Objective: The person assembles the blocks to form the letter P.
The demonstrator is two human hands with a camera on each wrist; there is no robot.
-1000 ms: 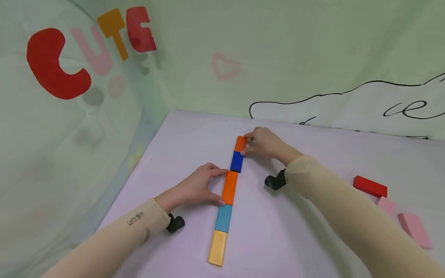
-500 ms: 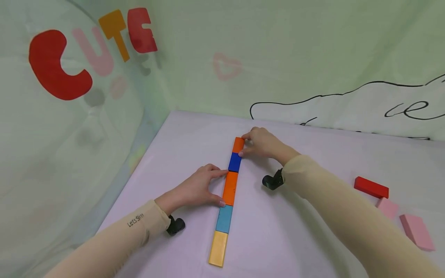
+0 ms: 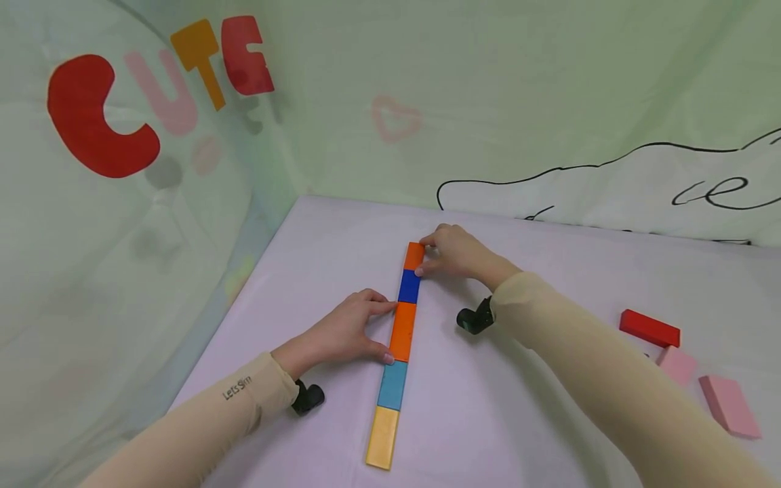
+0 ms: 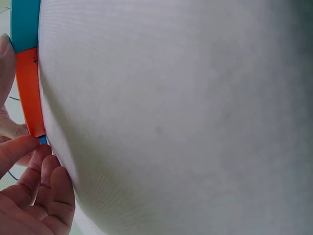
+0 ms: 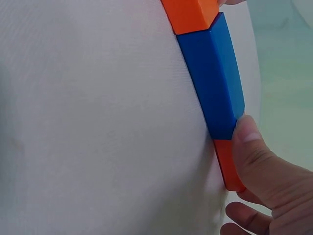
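Both hands (image 3: 343,332) (image 3: 460,254) pinch orange blocks (image 3: 403,332) (image 3: 414,256), left sleeve (image 3: 210,423) reading "LetsSim", wall letters (image 3: 178,120) "CUTE".

Head view: worn above and on the near side of both hands; faces forward and down; widest, extending past the right hand (image 3: 457,254) to the backdrop (image 3: 518,88). Left wrist view: close in beside the left hand (image 3: 338,332), kept at its left edge; table (image 4: 171,122) fills most. Right wrist view: likewise close, right hand at lower right. Shared by all three: orange block (image 3: 403,332) at the left hand's fingers, adjoining blue block (image 3: 409,286).
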